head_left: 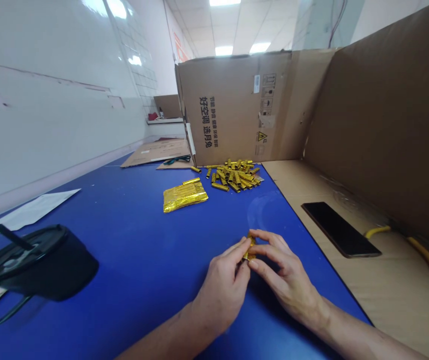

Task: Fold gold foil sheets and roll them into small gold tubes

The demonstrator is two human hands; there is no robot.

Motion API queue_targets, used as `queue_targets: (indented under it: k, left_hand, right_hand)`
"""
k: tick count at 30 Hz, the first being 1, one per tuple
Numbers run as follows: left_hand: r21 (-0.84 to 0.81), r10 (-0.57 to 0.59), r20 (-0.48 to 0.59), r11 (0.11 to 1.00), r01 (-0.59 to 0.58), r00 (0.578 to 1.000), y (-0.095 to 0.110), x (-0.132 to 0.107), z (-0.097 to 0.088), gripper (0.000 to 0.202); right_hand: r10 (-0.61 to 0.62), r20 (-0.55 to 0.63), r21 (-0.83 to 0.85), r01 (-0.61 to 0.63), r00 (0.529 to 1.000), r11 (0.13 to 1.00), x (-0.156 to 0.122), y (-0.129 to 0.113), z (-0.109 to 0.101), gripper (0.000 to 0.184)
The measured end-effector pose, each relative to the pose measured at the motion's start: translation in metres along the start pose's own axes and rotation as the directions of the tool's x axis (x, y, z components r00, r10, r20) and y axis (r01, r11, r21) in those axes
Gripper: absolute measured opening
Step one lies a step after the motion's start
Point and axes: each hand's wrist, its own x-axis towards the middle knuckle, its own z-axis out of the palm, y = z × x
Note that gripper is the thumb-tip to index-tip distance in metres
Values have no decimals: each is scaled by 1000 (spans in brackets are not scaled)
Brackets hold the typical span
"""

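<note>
My left hand and my right hand meet over the blue work surface. Their fingertips pinch a small piece of gold foil between them, mostly hidden by my fingers. Farther ahead lies a heap of several small rolled gold foil tubes, with a few strays at its left. A flat, crinkled gold foil packet lies to the heap's left, closer to my hands.
A black lidded cup with a straw stands at left, near a white paper sheet. A black smartphone and yellow cable lie on cardboard at right. A printed cardboard box panel rises behind the heap.
</note>
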Motion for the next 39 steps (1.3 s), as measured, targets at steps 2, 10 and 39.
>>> queue_targets:
  k: [2, 10, 39]
  left_hand:
    - [11, 12, -10, 1000, -12, 1000, 0, 0, 0, 41]
    - [-34, -11, -14, 999, 11, 1000, 1, -2, 2, 40]
    - [-250, -53, 71, 966, 70, 996, 3, -4, 1, 33]
  right_hand:
    - [-3, -11, -3, 3, 1000, 1000, 0, 1, 0, 16]
    - [-47, -10, -17, 47, 999, 999, -2, 1, -1, 17]
    - [30, 4, 63, -30, 1000, 998, 2, 6, -1, 37]
